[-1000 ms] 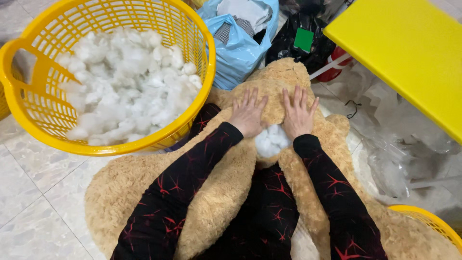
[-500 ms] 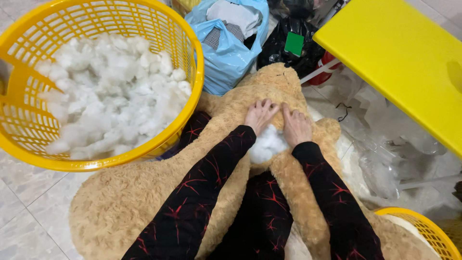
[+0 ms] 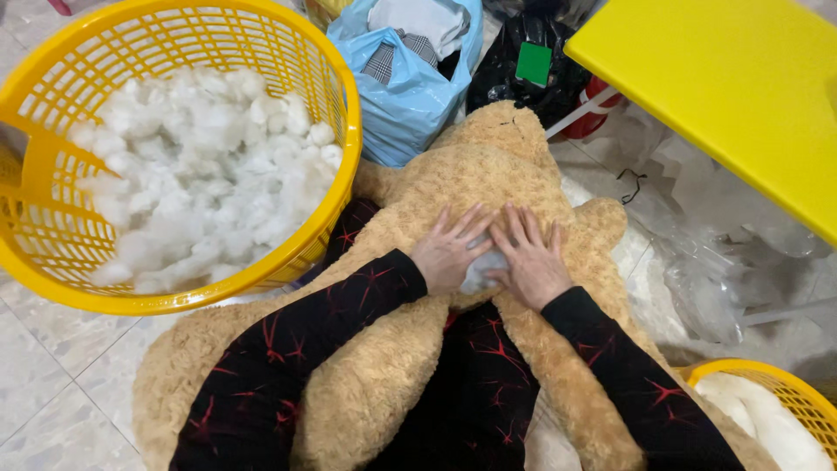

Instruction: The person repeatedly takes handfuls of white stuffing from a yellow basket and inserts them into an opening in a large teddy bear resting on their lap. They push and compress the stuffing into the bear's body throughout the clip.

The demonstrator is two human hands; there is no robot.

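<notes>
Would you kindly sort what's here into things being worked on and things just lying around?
In use:
left hand
right hand
tan plush bear
white stuffing
yellow basket of stuffing

Lying about:
blue plastic bag
black bag
yellow table
clear plastic sheeting

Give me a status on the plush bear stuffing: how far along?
Done: the upper body of the tan plush bear looks rounded and filled. In hand: left hand and right hand lie flat on the bear, pressing a white stuffing tuft at an opening between them. Left: the yellow basket holds much loose white fibre, and the opening is not yet closed.
</notes>
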